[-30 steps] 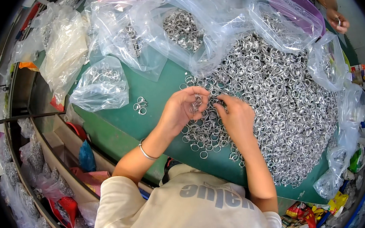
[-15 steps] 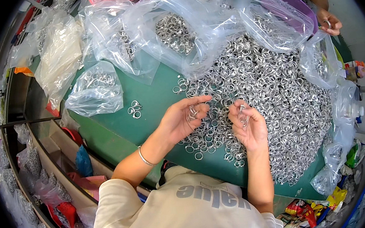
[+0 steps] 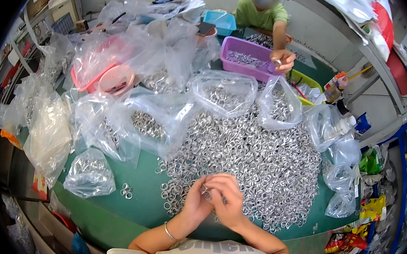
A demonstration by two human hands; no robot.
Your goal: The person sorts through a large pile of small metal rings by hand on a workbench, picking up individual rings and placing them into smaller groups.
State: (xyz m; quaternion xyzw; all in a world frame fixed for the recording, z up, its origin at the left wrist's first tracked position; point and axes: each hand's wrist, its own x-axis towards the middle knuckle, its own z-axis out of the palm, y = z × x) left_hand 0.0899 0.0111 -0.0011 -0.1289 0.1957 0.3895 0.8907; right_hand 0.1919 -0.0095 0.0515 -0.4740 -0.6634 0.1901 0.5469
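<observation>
My left hand, with a bangle on its wrist, is cupped with the fingers curled around a few silvery metal rings. Against it, my right hand bends its fingers over the left palm, the fingertips meeting at the rings. How many rings sit between the hands is hidden. Both hands are just above the near edge of a wide heap of metal rings on a green table. A small cluster of rings lies apart to the left.
Clear plastic bags of rings line the heap's far side; another bag sits left. Beyond are a pink basket, a purple bin and a green tray. Across the table a person's hand holds a ring.
My hands, apart before, have come together, right fingers at the left palm. The view has tilted up, showing more of the far side and the other person.
</observation>
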